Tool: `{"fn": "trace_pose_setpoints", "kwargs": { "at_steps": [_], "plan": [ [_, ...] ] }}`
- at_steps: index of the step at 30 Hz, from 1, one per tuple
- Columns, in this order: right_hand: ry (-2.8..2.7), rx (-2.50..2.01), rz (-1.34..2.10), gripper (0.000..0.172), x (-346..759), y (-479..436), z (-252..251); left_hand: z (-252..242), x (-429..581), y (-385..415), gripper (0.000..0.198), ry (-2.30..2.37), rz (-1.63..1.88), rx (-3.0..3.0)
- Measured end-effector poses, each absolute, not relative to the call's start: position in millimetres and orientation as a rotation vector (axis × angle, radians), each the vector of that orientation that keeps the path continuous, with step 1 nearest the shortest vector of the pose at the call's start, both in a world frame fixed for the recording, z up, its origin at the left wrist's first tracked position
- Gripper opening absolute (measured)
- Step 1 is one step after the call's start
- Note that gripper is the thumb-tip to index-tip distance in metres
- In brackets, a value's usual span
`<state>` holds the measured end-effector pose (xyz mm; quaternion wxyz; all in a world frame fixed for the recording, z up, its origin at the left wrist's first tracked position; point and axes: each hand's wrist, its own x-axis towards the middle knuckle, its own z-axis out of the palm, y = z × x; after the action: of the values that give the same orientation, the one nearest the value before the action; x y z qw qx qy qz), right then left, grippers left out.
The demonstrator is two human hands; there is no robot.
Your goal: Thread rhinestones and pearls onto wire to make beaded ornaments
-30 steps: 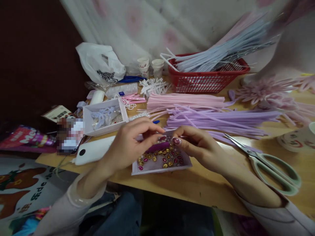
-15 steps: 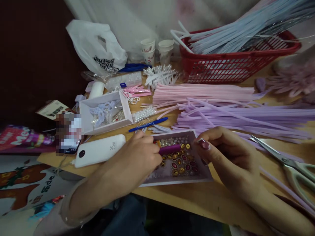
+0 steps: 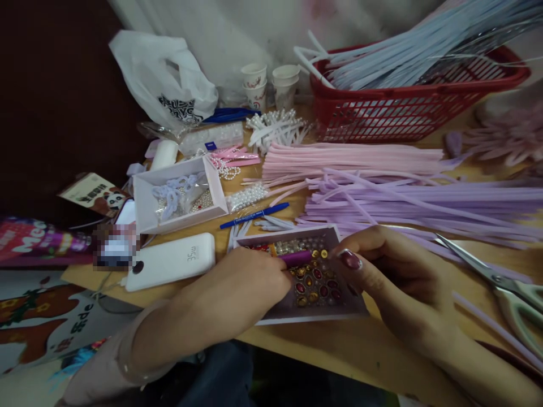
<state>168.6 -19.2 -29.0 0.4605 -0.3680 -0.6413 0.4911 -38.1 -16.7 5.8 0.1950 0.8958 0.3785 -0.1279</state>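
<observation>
My left hand (image 3: 258, 282) reaches down into a white box (image 3: 309, 320). Its fingertips are hidden beneath the hand, so what they touch does not show. In the box lie oval gems in dark red and amber (image 3: 316, 285), clear and pearly beads (image 3: 292, 244) and a purple stick-like piece (image 3: 297, 259). At the box's right end, my right hand (image 3: 390, 282) has its thumb and forefinger brought together above the rim. Anything between those fingertips is too small or too covered to make out.
Purple chenille stems (image 3: 407, 200) and pink ones (image 3: 352, 158) lie behind the box. Scissors (image 3: 496, 280) rest at right, a power bank (image 3: 172, 263) at left. A blue pen (image 3: 254, 215), a second white box (image 3: 182, 220) and a red basket (image 3: 382, 116) stand farther back.
My left hand has shifted slightly right and lower inside the box, over the beads and gems. My right hand stays at the box's right end, nearly unmoved. The view has shifted slightly.
</observation>
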Motion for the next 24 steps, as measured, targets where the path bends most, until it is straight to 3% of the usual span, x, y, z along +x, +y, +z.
{"fn": "trace_pose_setpoints", "kwargs": {
  "at_steps": [11,17,20,24],
  "plan": [
    [-1.754,-0.869,1.05,0.013,165.8,-20.3,-24.6,14.8,-45.1,-24.1,0.013,1.249,-0.131,2.266],
    [-1.806,-0.835,0.988,0.013,163.4,-22.8,-20.1,8.4,-48.8,-21.9,0.02,1.128,0.486,1.302],
    [-1.825,-0.838,0.957,0.014,162.8,-23.7,-18.6,3.4,-46.6,-17.5,0.019,0.874,0.611,0.892],
    [-1.855,-0.823,0.948,0.015,163.1,-25.1,-17.3,-3.2,-40.8,-16.5,0.018,0.696,0.626,0.766]
  ]
}}
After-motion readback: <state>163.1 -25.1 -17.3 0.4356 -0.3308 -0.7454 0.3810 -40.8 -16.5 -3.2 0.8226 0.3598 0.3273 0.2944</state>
